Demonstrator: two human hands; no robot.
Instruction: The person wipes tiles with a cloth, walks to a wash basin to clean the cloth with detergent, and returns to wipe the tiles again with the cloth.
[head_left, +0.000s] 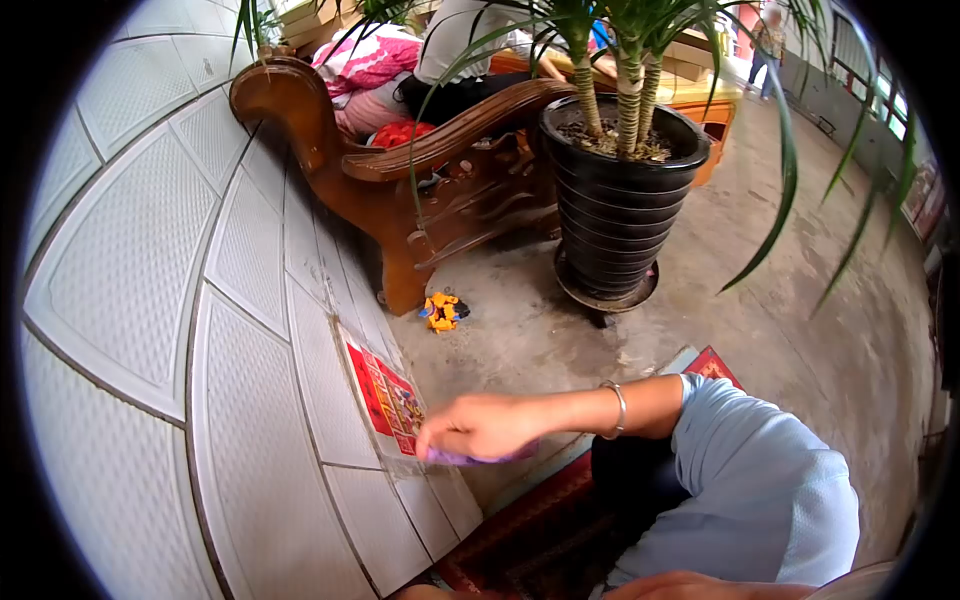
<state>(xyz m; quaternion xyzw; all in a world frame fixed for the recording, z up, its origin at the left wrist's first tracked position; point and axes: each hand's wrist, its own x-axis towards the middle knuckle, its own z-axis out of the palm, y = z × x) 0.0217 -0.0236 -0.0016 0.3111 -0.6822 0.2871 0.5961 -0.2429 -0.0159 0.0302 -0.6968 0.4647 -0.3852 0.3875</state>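
Note:
My right hand (480, 425), with a silver bangle (617, 410) on its wrist, is stretched out low beside the white tiled wall. Its fingers are closed over a purple cloth (485, 457), which shows beneath the palm. The hand is slightly blurred. Just beyond the fingertips a red printed sticker (385, 395) is on the lower wall. A strip of skin (700, 585) shows along the bottom edge; it may belong to my left arm or hand, but no fingers can be made out.
An orange toy (441, 311) lies on the concrete floor near a carved wooden bench (400, 230). A black plant pot (625, 215) stands on a saucer to its right, with long leaves hanging over. Below me is a dark red rug (530, 530). People are farther back.

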